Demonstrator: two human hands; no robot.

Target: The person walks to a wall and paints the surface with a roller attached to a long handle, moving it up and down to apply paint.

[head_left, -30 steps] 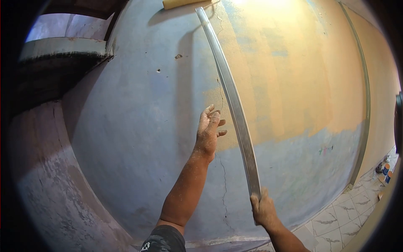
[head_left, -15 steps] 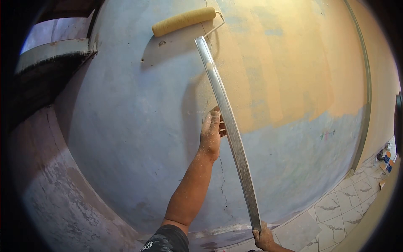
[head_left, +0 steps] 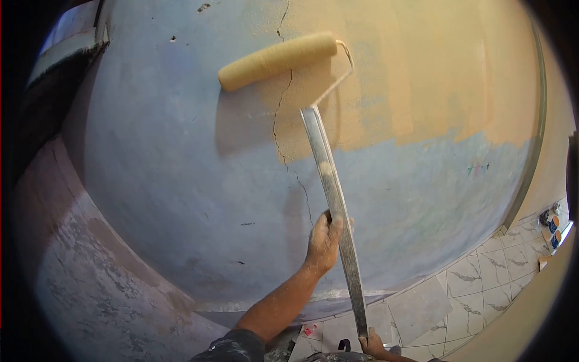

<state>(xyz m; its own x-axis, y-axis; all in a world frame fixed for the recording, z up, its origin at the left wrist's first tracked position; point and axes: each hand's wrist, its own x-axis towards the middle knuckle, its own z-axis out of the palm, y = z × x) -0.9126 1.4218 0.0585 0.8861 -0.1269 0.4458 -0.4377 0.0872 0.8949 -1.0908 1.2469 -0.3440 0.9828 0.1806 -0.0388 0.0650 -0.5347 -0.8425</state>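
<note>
A paint roller with a yellowish, paint-covered sleeve [head_left: 277,60] is held up against the wall, its wire frame [head_left: 335,87] bending down to a long metal pole [head_left: 329,169]. My left hand [head_left: 325,244], dusty and speckled, is closed around the middle of that pole. Lower down, my right hand [head_left: 374,345] grips the pole's bottom end, partly cut off by the frame. The roller sleeve lies slightly tilted across a crack [head_left: 276,120], near the edge between the fresh yellow-orange paint [head_left: 422,78] and the bluish-grey wall [head_left: 229,193].
A dark ledge [head_left: 66,90] juts out at the upper left, above a rough, stained side wall [head_left: 102,283]. Marble-patterned floor tiles [head_left: 482,271] run along the wall's foot at the lower right. Small blue-and-orange containers [head_left: 555,232] stand at the far right.
The roller has come down the wall with its pole. My left hand, earlier open beside the pole, is now wrapped around it lower down. Yellow paint now shows around the crack.
</note>
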